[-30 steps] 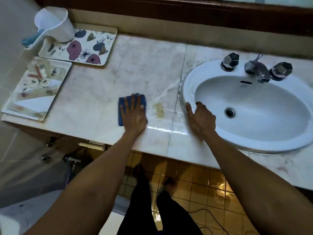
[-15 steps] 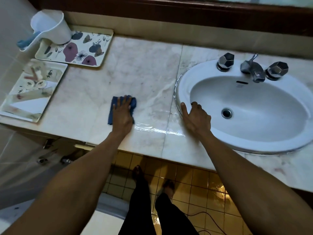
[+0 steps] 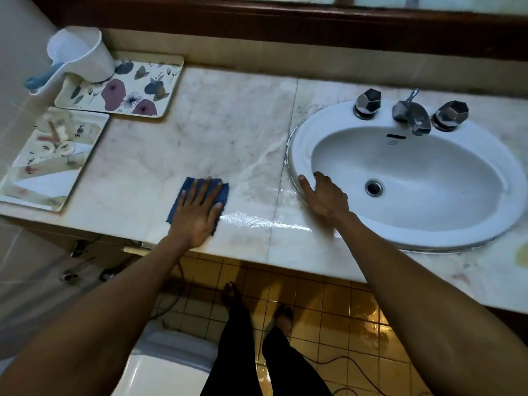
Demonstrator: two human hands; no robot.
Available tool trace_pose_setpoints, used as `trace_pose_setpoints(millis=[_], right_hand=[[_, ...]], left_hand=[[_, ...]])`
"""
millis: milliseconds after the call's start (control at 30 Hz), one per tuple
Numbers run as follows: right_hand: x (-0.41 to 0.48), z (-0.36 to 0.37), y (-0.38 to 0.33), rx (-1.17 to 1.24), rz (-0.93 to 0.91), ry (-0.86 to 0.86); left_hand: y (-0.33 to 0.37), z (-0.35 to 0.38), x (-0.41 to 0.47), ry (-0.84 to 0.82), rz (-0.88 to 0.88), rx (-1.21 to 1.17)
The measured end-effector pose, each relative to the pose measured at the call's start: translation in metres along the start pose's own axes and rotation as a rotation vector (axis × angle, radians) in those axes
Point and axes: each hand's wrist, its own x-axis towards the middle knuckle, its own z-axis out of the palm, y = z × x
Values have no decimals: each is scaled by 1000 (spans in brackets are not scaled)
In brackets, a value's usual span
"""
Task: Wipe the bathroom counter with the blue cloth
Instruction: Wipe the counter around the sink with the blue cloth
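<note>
The left hand (image 3: pixel 197 215) lies flat, fingers spread, pressing the blue cloth (image 3: pixel 200 200) onto the table (image 3: pixel 228 138) near its front edge. The right hand (image 3: pixel 325 197) rests open on the sink (image 3: pixel 303 144) rim, holding nothing; a wet streak (image 3: pixel 257 222) seems to shine between the hands.

Dim, warm light. Dark wood frame (image 3: pixel 285 27) across the back, beige tile strip (image 3: pixel 285 60) beneath it. Pale tiled wall (image 3: pixel 17 47) at left. Yellow-brown square floor tiles (image 3: pixel 328 304), glossy and wet-looking, thin dark cable (image 3: pixel 357 370) trailing across them. White toilet (image 3: pixel 168 364) at bottom, under the left side. Metal plumbing fittings (image 3: pixel 68 277) low on left wall.
</note>
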Motion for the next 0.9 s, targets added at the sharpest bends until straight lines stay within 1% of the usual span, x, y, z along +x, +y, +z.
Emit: trace_pose_setpoints(millis=[67,100,133,233,300,333,400,433,467,500,567,633,700,733,767,900], right_hand=[[-7,-4,12,-25,-24,-43],[-12,-4,18,-53,-38,-40],[-18,-4,25,-86,-51,-24],[-29,-4,37,-163,-53,27],[-35,-4,43,-197,-34,62],[-38,-5,47,-212,-30,84],[-44,-6,54,-231,-32,123],[-47,-7,58,-241,-33,137],[-50,-8,61,-251,-33,153],[-53,-8,65,-263,-37,177],[-59,-7,71,-284,-39,240],[-64,-6,78,-308,-37,291],[-68,-6,84,-343,-39,305],[-69,-6,87,-357,-37,306],[-69,-7,90,-365,-33,305],[-74,-9,107,-389,-13,348]], left_hand=[[31,4,29,42,-186,-71],[51,6,42,53,-222,-96],[73,7,52,52,-212,-115],[138,15,58,20,-55,-110],[162,21,40,-26,90,-93],[162,25,25,-48,189,-58],[134,30,-3,-69,400,28],[112,27,-9,-79,460,45],[90,22,-10,-78,471,59],[70,17,-7,-73,438,65],[53,8,7,-73,279,33],[68,11,17,-24,95,-27],[101,22,15,51,-49,-48],[116,28,12,68,-72,-53],[130,32,8,68,-53,-59],[170,46,-17,18,166,-56]])
